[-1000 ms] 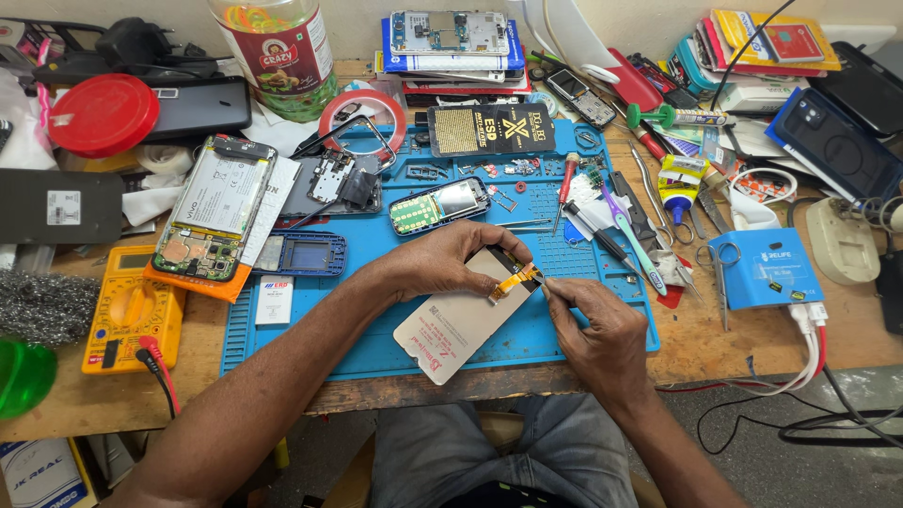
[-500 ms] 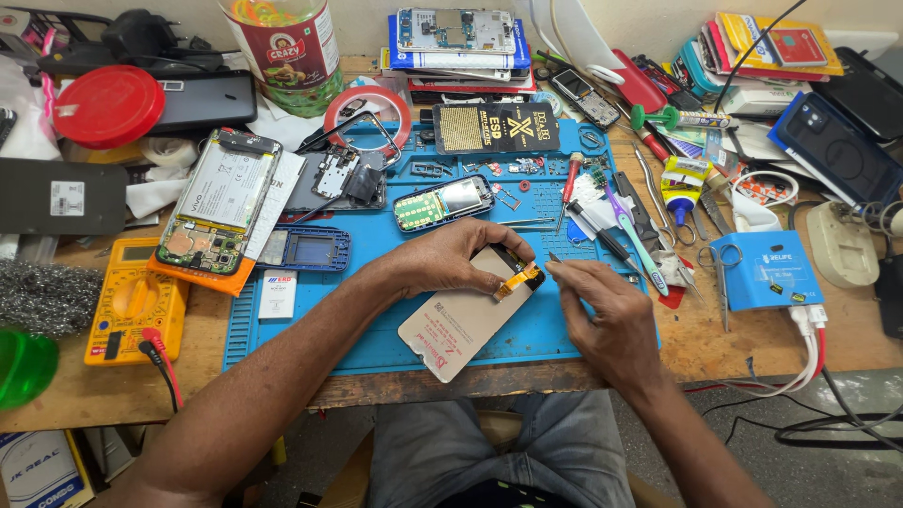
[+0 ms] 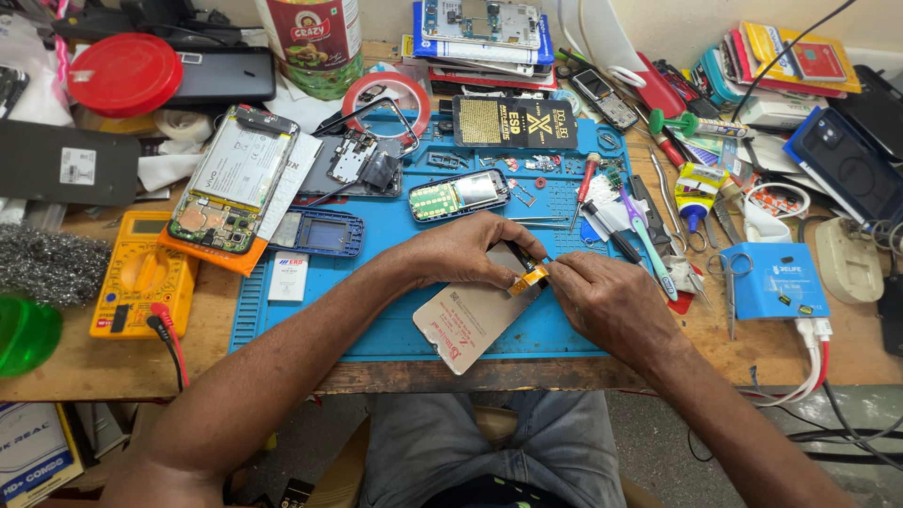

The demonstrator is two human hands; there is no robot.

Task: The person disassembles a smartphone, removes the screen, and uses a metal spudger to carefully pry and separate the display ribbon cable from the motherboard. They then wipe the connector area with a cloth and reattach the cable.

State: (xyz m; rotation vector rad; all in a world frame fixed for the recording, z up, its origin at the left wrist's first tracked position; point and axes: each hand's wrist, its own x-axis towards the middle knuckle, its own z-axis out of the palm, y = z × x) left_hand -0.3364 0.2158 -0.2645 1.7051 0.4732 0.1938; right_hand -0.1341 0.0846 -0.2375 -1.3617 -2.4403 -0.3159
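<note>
While your left hand (image 3: 466, 252) is pressing down on the upper end of the pale phone screen panel (image 3: 475, 318), its fingers curled closed over the edge, your right hand (image 3: 602, 299) is pinching the orange flex ribbon (image 3: 529, 277) at that same end between thumb and fingertips. You're keeping the panel lying flat on the blue work mat (image 3: 555, 334), near the table's front edge, just below the small opened handset (image 3: 459, 195).
</note>
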